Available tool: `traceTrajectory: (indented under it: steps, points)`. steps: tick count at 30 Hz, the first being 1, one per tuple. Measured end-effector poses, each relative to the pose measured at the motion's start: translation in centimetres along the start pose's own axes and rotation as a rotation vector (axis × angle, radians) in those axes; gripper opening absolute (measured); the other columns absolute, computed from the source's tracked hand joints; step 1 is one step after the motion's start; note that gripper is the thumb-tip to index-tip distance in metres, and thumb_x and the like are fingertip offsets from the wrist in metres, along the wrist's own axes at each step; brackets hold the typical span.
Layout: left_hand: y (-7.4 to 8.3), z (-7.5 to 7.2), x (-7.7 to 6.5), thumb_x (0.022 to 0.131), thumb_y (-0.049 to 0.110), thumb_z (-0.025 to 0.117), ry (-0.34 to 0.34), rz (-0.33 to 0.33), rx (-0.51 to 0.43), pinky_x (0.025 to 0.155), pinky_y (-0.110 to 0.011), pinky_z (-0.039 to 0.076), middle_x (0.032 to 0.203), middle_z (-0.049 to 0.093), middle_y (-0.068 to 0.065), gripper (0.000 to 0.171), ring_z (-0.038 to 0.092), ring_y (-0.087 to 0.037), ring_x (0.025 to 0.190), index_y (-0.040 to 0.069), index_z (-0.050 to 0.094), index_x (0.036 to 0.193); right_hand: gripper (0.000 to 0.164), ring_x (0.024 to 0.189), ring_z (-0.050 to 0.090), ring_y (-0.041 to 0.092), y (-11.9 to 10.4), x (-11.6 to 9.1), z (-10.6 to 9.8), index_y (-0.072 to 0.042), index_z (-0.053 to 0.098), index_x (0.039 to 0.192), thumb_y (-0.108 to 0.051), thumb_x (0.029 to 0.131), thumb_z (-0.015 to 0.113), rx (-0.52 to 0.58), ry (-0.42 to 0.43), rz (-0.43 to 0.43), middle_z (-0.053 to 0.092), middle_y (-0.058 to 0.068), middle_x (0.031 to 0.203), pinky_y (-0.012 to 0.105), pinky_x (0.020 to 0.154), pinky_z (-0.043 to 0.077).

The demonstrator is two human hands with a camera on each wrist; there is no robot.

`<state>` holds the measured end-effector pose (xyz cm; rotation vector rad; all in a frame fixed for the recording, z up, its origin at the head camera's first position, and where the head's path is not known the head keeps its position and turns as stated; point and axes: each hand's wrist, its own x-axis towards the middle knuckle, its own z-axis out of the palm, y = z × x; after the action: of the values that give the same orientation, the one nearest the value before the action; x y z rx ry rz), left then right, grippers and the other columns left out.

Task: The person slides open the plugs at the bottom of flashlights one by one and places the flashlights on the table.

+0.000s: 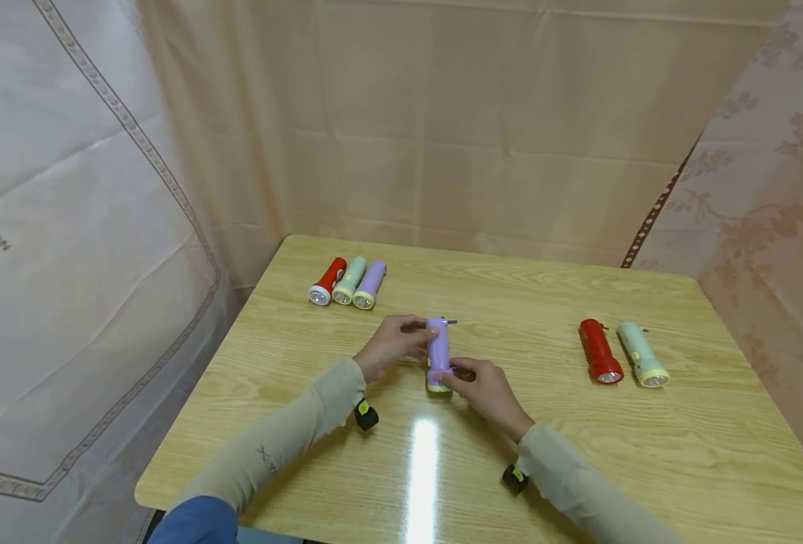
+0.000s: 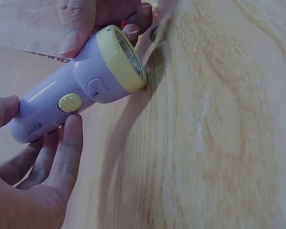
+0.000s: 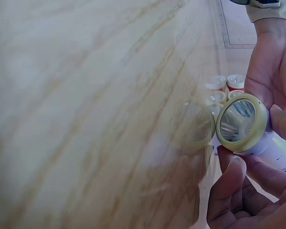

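A purple flashlight (image 1: 439,347) with a yellow rim is between both hands near the middle of the table. My left hand (image 1: 393,344) holds its tail end with thumb and fingers. Its head end is pinched by my right hand (image 1: 488,391). In the left wrist view a yellow slide switch (image 2: 69,102) shows on the flashlight's side, and the rim's lower edge is at the tabletop. The clear lens (image 3: 237,121) faces the right wrist camera. A small dark strap (image 1: 452,323) sticks out at the tail.
At the table's far left lie a red flashlight (image 1: 328,281), a mint green one (image 1: 350,279) and a purple one (image 1: 371,284), side by side. To the right lie another red flashlight (image 1: 598,351) and a mint green one (image 1: 642,353). A curtain (image 1: 442,136) hangs behind the table (image 1: 292,468).
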<state>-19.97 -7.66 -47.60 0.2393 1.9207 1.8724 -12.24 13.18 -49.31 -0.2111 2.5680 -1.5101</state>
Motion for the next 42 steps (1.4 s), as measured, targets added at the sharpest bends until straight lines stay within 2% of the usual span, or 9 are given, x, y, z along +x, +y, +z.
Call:
traceTrajectory:
  steps: [6,12,21,30,36,42]
  points:
    - [-0.4,0.0,0.3,0.100,0.028,0.071,0.020,0.001,-0.006,0.087,-0.042,0.061,0.114,0.072,-0.015,0.043,0.072,-0.025,0.092,-0.001,0.064,0.131,0.049,0.095,0.070,0.015,0.0,-0.1,0.1,-0.009,0.073,0.125,-0.045,0.092,0.077,0.003,0.002,0.020,0.075,0.002,0.111,0.036,0.080,0.059]
    - [-0.5,0.0,0.5,0.100,0.028,0.070,0.039,-0.031,0.009,0.085,-0.038,0.061,0.115,0.071,-0.016,0.047,0.072,-0.024,0.092,-0.004,0.061,0.134,0.050,0.094,0.069,0.016,0.0,-0.2,0.1,-0.008,0.073,0.126,-0.044,0.092,0.077,0.013,-0.001,0.040,0.075,0.002,0.110,0.034,0.078,0.059]
    - [-0.4,0.1,0.7,0.101,0.025,0.070,0.035,-0.055,0.003,0.084,-0.037,0.061,0.115,0.071,-0.016,0.046,0.072,-0.023,0.090,-0.004,0.060,0.134,0.051,0.101,0.070,0.018,-0.2,-0.2,0.1,-0.006,0.072,0.127,-0.044,0.093,0.077,0.009,0.007,0.055,0.074,0.006,0.117,0.038,0.085,0.060]
    - [-0.7,0.3,0.8,0.101,0.022,0.070,0.026,-0.033,-0.010,0.085,-0.039,0.062,0.114,0.072,-0.017,0.042,0.072,-0.023,0.088,-0.006,0.062,0.132,0.045,0.098,0.070,0.016,-0.4,-0.2,0.0,-0.008,0.075,0.121,-0.043,0.093,0.077,0.013,0.005,0.068,0.075,0.001,0.111,0.038,0.084,0.059]
    - [-0.7,0.6,1.0,0.100,0.023,0.071,0.034,-0.044,-0.012,0.085,-0.040,0.062,0.112,0.072,-0.016,0.043,0.072,-0.024,0.088,-0.005,0.063,0.131,0.046,0.098,0.068,0.017,-0.5,-0.3,-0.5,-0.008,0.075,0.121,-0.045,0.093,0.076,0.003,-0.002,0.101,0.075,0.001,0.111,0.037,0.082,0.058]
    - [-0.5,0.9,1.4,0.099,0.024,0.072,0.029,-0.051,-0.044,0.088,-0.041,0.061,0.112,0.072,-0.017,0.043,0.073,-0.026,0.092,-0.005,0.063,0.130,0.047,0.098,0.068,0.018,-0.3,0.0,-1.1,-0.008,0.075,0.122,-0.045,0.093,0.076,-0.015,0.005,0.093,0.075,0.002,0.111,0.037,0.083,0.057]
